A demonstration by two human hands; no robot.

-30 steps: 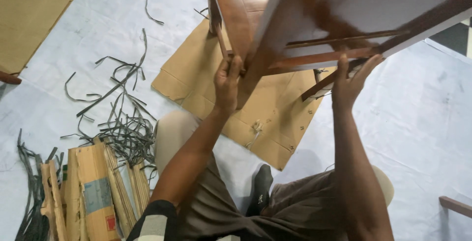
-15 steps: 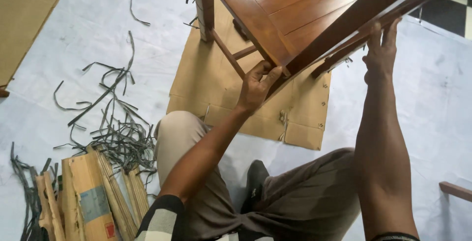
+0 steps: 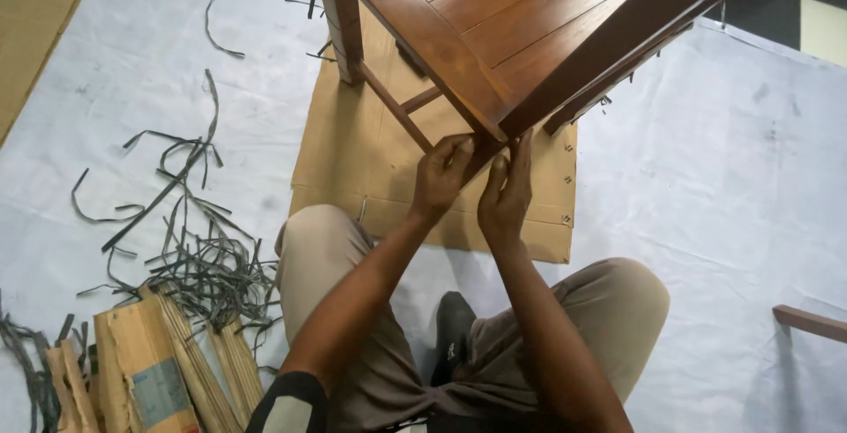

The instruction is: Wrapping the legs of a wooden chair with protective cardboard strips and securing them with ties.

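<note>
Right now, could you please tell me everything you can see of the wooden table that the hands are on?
The wooden table is reddish-brown, glossy, with a slatted plank top in a solid frame. It is tilted, one corner towards the person. A leg and thin rails reach down to the flat cardboard sheet on the white floor covering. The left hand and right hand both grip the near corner from below.

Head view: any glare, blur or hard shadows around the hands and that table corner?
Head view: sharp, light soft and even; mild sheen on the table, no blown-out glare; left hand and right hand crisp at the corner; only faint shadow on the cardboard; straps also in focus.
</note>
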